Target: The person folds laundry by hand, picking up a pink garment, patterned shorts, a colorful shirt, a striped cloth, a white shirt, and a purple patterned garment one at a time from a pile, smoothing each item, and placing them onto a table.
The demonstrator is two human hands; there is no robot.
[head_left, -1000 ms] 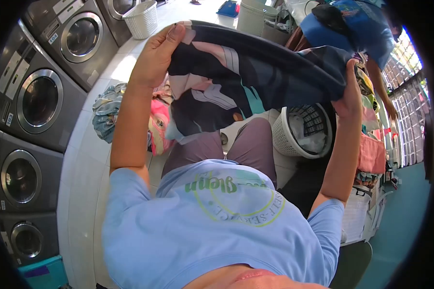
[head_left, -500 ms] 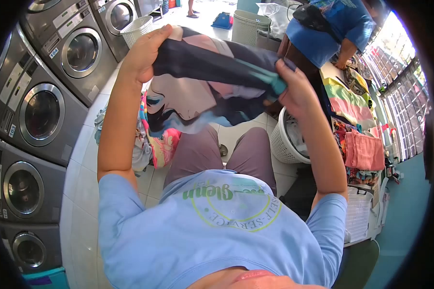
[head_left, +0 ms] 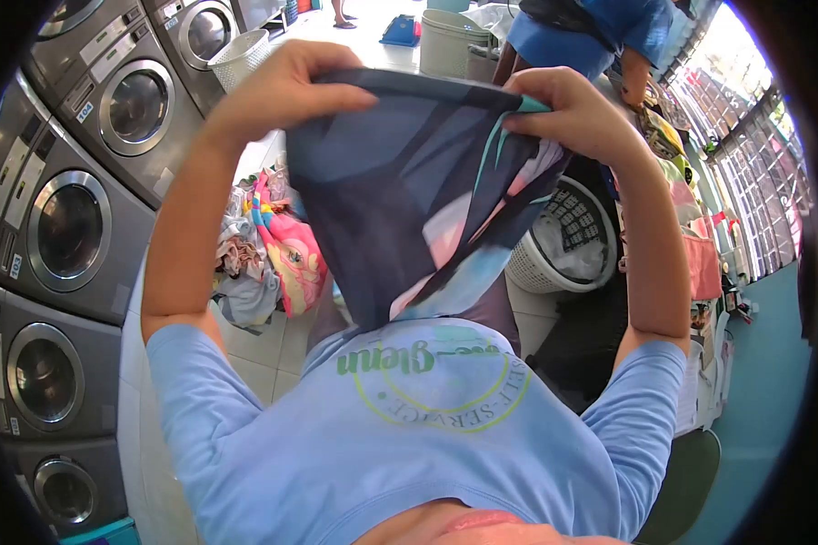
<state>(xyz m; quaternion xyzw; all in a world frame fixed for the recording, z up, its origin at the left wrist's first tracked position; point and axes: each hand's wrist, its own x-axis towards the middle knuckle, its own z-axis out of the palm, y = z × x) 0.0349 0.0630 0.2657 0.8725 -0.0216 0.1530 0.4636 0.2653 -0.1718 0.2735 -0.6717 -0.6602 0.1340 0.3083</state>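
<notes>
Both hands have come closer together since a second ago, so the dark printed garment (head_left: 409,200) now hangs lengthwise toward the lap instead of stretching wide. Left hand (head_left: 286,86) and right hand (head_left: 568,109) each pinch its top edge. White tile floor (head_left: 264,341), washing machines (head_left: 64,227) left, a white laundry basket (head_left: 568,241) beneath.

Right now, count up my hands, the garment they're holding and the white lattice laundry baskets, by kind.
Hands: 2, left hand and right hand, both gripping the garment
Dark printed garment: 1
White lattice baskets: 2, far basket and near basket
Total: 5
</notes>
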